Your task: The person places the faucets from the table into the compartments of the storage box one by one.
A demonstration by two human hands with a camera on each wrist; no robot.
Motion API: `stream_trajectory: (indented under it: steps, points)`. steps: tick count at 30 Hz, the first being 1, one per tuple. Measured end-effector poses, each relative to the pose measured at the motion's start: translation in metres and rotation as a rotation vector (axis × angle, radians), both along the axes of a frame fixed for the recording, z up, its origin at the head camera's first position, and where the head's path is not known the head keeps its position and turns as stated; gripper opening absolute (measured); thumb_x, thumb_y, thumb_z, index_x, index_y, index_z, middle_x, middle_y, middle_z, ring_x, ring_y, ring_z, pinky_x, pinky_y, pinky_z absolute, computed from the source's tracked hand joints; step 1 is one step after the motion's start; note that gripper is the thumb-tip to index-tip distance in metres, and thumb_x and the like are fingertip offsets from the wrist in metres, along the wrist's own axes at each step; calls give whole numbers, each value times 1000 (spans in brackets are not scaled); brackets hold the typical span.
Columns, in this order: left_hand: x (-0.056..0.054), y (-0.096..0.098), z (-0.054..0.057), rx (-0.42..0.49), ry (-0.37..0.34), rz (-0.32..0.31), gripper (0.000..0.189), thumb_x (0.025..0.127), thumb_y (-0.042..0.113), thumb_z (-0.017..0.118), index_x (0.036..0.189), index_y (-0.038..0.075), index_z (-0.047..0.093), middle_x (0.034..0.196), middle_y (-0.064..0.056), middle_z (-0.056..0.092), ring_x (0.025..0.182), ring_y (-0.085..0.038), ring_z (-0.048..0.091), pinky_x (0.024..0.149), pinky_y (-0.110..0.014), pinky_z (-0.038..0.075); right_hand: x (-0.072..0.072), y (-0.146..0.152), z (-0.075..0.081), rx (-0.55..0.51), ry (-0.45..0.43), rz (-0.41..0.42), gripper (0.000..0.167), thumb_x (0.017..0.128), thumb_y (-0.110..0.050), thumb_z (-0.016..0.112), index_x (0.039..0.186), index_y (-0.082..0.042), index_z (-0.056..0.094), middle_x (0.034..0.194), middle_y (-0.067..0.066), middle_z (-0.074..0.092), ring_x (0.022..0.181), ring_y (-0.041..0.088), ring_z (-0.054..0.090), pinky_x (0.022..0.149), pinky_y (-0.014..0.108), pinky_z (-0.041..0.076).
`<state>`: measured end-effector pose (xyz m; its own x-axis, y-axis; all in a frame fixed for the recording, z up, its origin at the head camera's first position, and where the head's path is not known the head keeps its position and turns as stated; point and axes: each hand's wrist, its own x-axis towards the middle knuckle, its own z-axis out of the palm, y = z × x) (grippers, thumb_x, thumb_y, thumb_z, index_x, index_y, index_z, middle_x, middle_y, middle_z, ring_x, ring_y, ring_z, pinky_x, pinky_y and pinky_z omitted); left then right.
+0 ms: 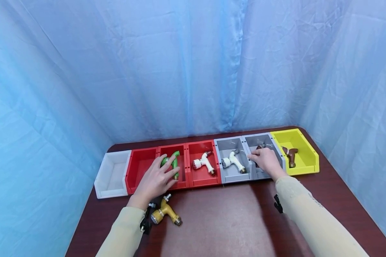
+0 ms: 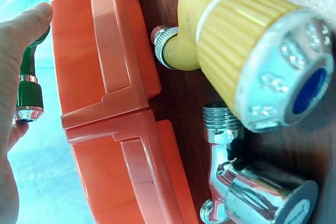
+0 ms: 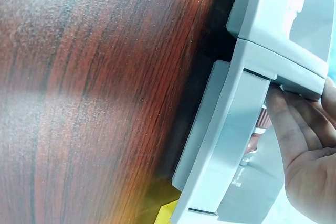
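Note:
My left hand (image 1: 157,175) holds a green tap (image 1: 175,165) over a red bin, gripping it between thumb and fingers in the left wrist view. My right hand (image 1: 266,161) is at a grey bin (image 3: 231,114), its fingers pinching the wall beside the neighbouring grey bin. Inside that bin lies a brown tap (image 3: 253,142), partly hidden by the thumb. On the table under my left wrist lie a yellow tap (image 1: 168,211) and a chrome tap (image 2: 223,166), the latter mostly covered by the wrist in the head view.
The bins stand in a row: a white bin (image 1: 113,175) at left, red and grey bins, then a yellow bin (image 1: 305,157). One white tap (image 1: 204,163) lies in a red bin, another white tap (image 1: 234,161) in a grey one. A brown tap (image 1: 291,156) lies in the yellow bin.

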<state>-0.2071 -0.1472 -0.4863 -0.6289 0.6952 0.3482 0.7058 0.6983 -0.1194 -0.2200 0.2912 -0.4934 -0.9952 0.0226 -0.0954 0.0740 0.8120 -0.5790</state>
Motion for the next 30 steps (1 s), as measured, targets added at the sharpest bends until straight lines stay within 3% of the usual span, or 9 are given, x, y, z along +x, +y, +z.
stream_trajectory:
  steps: [13,30]
  points:
    - [-18,9,-3,-11,-60,20,57,80,38,87,133,23,71,155,-13,49,138,-42,45,109,-56,48,-2,1,-2,-4,-3,-9,40,103,-26,63,129,4,68,123,25,69,111,40,65,88,52,55]
    - [-32,20,-6,-79,-244,138,56,84,40,83,136,26,69,159,-10,44,142,-42,41,109,-54,48,-1,1,-1,-6,-18,-19,41,103,-26,62,130,5,66,125,26,68,111,41,64,88,52,56]
